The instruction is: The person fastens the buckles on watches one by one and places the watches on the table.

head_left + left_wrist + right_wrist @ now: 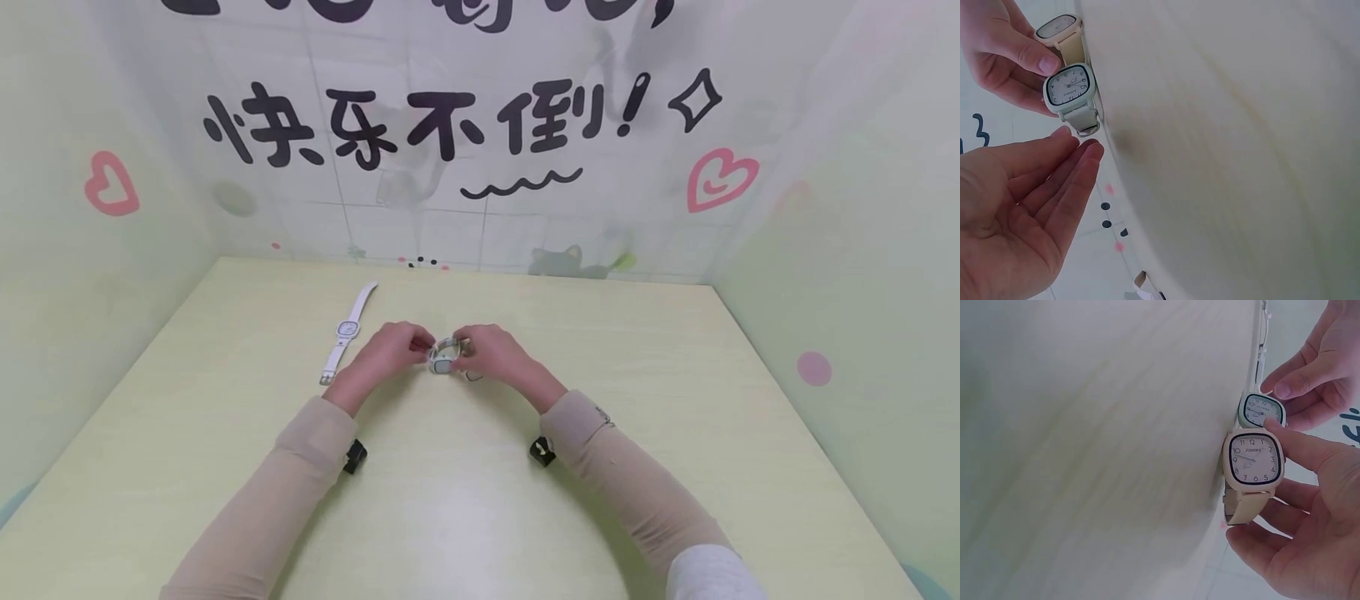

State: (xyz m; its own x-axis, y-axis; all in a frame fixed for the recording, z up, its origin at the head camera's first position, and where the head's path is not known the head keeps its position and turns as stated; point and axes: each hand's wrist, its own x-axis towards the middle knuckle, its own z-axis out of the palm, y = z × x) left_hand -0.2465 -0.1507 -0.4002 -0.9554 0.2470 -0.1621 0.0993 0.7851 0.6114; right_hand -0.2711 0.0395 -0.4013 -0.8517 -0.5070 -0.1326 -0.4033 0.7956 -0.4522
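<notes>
A pale green wristwatch (442, 365) with a rounded square dial stands with its band looped, between both hands. My right hand (491, 352) holds it, the thumb on the edge of its case. In the left wrist view, my left hand (1029, 206) has its fingers extended, with the fingertips right at the watch's strap. A cream wristwatch (1254, 461) with a black-rimmed dial sits beside the green one, near my right fingers. It is mostly hidden under the right hand in the head view. To the left, a white wristwatch (348, 330) lies stretched out flat.
The light wooden table (450, 500) is bounded by a printed back curtain (525, 225) and pale side walls. Black wrist cameras, the left one (356, 457) and the right one (542, 451), are strapped beneath the sleeves.
</notes>
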